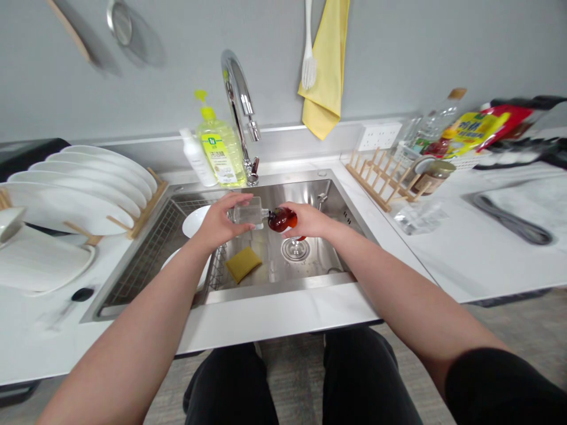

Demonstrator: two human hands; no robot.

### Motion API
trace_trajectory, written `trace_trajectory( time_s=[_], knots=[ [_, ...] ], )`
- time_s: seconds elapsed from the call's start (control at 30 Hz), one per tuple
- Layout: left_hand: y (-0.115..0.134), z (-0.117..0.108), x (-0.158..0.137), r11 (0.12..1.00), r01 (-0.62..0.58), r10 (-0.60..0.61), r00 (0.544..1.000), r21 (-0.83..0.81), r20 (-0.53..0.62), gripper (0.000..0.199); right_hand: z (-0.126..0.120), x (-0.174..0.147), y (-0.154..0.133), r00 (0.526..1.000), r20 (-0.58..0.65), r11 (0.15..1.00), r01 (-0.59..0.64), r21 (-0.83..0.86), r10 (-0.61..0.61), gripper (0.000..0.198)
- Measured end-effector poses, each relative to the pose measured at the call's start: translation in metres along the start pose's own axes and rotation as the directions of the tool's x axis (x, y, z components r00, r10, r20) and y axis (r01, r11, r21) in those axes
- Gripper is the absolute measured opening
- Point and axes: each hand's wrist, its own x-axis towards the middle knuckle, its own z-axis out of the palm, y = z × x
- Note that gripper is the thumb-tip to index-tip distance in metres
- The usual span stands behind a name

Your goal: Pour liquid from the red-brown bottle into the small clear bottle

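Over the sink [270, 289], my left hand [224, 219] grips a clear square bottle [248, 213] lying on its side, its neck toward the right. My right hand [310, 219] is closed round a bottle of red-brown liquid [282, 220], tipped with its dark mouth to the left. The two mouths meet or nearly meet; whether they touch I cannot tell. Below them a yellow sponge cloth [243, 264] lies on the sink floor, left of the drain [296, 249]. White dishes [195, 221] sit in the wire rack, partly hidden by my left arm.
A chrome faucet [239, 88] rises behind the sink, beside a dish soap bottle [220, 147] and a white bottle [198, 158]. Plates [84, 189] and a white pitcher [44, 260] stand left. At right are a wooden rack [374, 177], a jar [433, 177] and a yellow packet [476, 133].
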Motion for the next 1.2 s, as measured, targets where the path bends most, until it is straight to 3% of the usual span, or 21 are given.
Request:
trace_trajectory(
  time_s=[1.2],
  knots=[
    [0.01, 0.0, 0.002, 0.998, -0.029, 0.027, 0.999, 0.049, 0.046, 0.076, -0.001, -0.001, -0.002, 0.998, 0.054, 0.995, -0.035, -0.096, 0.04, 0.097]
  ],
)
